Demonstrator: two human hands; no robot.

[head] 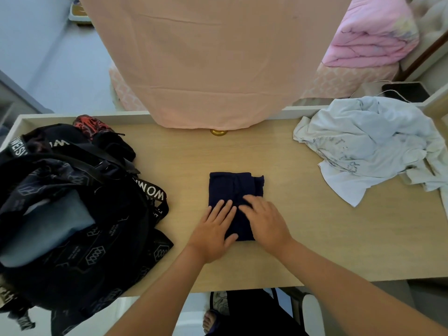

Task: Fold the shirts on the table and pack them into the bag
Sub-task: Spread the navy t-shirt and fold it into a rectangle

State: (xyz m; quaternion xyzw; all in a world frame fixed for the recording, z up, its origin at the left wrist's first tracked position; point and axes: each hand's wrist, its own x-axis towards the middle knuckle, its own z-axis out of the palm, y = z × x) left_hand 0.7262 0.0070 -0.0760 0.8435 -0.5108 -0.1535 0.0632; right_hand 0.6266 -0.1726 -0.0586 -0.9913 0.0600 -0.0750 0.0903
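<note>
Flat-palmed left hand (213, 232), flat right hand (265, 221) (fingers uncurled), both pressing folded navy shirt (232, 186)

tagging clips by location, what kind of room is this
Likely a bedroom at home: a folded pink quilt lies on a bed beyond the wooden table, where a crumpled white shirt and an open black bag sit.

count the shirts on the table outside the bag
2: a folded navy shirt in the middle of the table, and a crumpled white shirt at its far right. The white heap may hold a second garment.
</note>
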